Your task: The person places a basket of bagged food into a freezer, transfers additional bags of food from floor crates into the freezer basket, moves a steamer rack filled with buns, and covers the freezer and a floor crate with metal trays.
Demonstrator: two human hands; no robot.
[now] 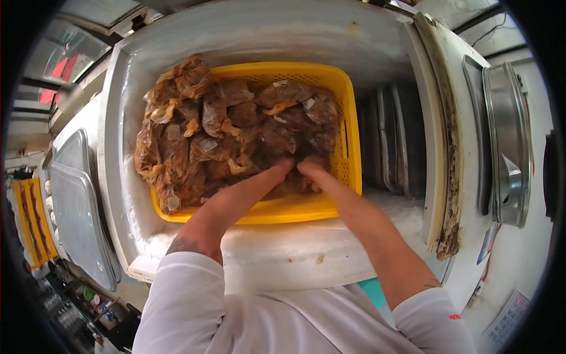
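Observation:
Both my arms reach down into a yellow plastic basket (355, 147) with perforated walls. It is heaped with brown pieces of meat in clear plastic bags (221, 112), perhaps poultry, some with small white labels. My left hand (285, 164) and my right hand (311, 164) are close together, low in the right half of the heap. The fingers of both are sunk in shadow among the bags, so whether they grip one cannot be seen. On the left the heap spills over the basket's rim.
Around the basket is a chest freezer with frosted white walls (283, 29). Metal trays (392, 138) stand on edge in its right end. Outside, a steel pan (508, 144) leans on the right and grey trays (79, 206) on the left. A worn lid edge (442, 135) borders the right side.

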